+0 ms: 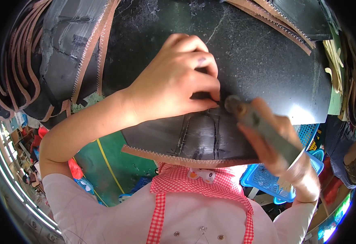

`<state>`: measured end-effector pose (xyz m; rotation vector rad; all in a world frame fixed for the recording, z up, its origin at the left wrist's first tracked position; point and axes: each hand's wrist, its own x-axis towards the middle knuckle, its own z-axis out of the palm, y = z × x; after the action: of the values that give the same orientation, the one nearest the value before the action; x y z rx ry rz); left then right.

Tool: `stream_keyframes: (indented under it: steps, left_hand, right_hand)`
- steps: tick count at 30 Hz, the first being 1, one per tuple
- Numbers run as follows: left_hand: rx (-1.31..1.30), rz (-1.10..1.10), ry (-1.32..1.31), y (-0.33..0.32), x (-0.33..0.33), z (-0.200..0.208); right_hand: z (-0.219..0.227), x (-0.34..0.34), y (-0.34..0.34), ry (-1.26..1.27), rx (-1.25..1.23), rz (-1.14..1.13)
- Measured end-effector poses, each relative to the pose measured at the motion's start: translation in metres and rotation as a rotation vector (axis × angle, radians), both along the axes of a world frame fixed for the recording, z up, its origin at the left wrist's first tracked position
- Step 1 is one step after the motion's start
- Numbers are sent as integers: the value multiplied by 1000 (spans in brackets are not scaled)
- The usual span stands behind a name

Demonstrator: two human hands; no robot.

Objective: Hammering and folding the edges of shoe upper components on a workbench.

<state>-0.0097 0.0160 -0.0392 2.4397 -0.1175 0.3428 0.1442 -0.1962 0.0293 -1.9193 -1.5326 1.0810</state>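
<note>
On the dark work surface, a dark grey leather-like piece (170,140) lies with a brown strip zigzag-stitched along its near edge. A raised, scuffed panel (200,134) with dark seams shows at its middle. My left hand (182,77) bends over the far side of this piece, thumb and index fingertip pinched together at its edge. Just right of those fingertips, my right hand (273,128) is closed around a grey hammer (263,130), its rounded head close to the pinch. Motion blurs the hammer and right hand. What the left fingertips hold is too small to tell.
Stitched dark pieces with brown edging (90,53) hang in layers at the left; more such strips (271,24) lie far right. Blue plastic baskets (263,181) stand below at the right. A green floor (113,166) with a yellow line shows below left. Another person (340,150) is at the right edge.
</note>
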Motion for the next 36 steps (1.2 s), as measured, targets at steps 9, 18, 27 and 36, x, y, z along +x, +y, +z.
stream_keyframes:
  steps: [9, 18, 27, 36]
  left_hand:
    - [77, -49, -4, -3, -12, 2]
    - [11, 59, 7, 4, -27, 3]
    - [160, -25, -68, -15, -38, -3]
    - [-55, 21, 2, 10, -37, -4]
  right_hand:
    - [-4, -4, 4, -172, 121, 67]
    - [-1, -10, 10, 44, 16, 9]
    - [2, -13, 9, 7, 10, -2]
    - [5, -20, 22, -55, 3, 59]
